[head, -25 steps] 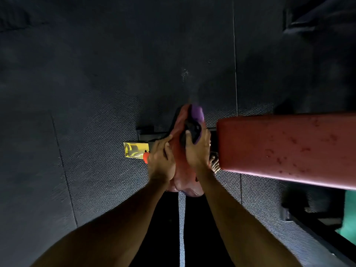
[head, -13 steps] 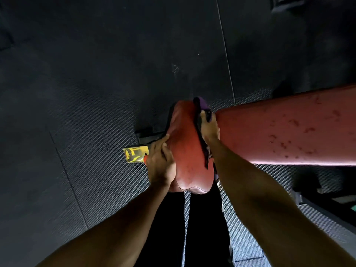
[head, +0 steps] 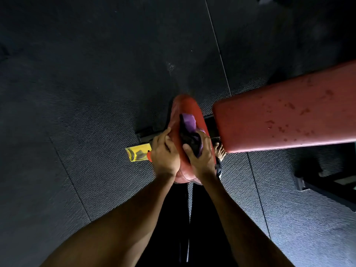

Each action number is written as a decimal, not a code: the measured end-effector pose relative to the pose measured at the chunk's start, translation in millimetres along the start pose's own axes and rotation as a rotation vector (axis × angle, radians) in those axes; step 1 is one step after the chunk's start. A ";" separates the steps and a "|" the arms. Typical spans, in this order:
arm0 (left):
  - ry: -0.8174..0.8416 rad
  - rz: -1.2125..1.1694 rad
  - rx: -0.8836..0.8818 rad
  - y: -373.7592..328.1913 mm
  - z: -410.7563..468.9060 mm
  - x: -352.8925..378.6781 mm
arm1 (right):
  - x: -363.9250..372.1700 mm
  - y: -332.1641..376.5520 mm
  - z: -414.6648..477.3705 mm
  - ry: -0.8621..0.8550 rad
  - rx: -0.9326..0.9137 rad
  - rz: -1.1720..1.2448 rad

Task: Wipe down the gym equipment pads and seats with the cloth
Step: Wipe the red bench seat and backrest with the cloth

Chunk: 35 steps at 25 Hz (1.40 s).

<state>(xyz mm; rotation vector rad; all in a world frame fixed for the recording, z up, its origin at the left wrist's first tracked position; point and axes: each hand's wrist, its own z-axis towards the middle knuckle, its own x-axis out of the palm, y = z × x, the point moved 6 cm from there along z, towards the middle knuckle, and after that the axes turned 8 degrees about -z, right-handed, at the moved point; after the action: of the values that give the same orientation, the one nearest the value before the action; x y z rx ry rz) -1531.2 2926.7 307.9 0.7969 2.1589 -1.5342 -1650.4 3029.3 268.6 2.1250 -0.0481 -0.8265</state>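
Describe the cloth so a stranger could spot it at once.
Find the long red bench pad on the right; at its left end stands a smaller red seat pad. Pressed on that seat by the right hand is the cloth: the only purple thing against red upholstery.

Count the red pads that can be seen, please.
2. The small pad is at the centre, under the cloth; the long pad lies to its right. Others may be hidden.

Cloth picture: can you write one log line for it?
left hand holds seat pad | right hand grips purple cloth on it | long pad spotted
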 end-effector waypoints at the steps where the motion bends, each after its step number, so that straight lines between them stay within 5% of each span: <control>1: -0.002 -0.007 -0.001 0.1 1.2 0.1 | -0.4 -14.9 6.6 0.006 0.053 -0.036; 6: 0.005 -0.051 -0.023 -2.0 -2.1 0.0 | 5.5 -68.5 71.1 0.035 0.539 -0.087; 15: 0.007 -0.044 -0.003 -3.5 -3.1 -0.5 | -12.0 1.9 -39.3 -0.051 0.118 -0.054; 21: 0.016 -0.065 -0.015 -4.2 -3.8 -1.3 | -1.6 -40.1 7.3 -0.123 0.516 -0.043; 29: 0.082 -0.078 0.023 4.6 -4.4 0.4 | -6.2 19.5 -72.4 -0.180 0.117 0.083; 35: 0.120 -0.114 0.031 5.5 -5.5 -1.8 | -9.6 -22.5 -46.1 -0.165 0.419 0.014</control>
<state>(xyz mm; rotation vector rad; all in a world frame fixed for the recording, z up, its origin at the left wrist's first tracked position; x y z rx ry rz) -1526.3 2932.8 306.9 0.8075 2.3075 -1.6174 -1636.9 3078.9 277.6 2.4330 -0.3495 -1.0545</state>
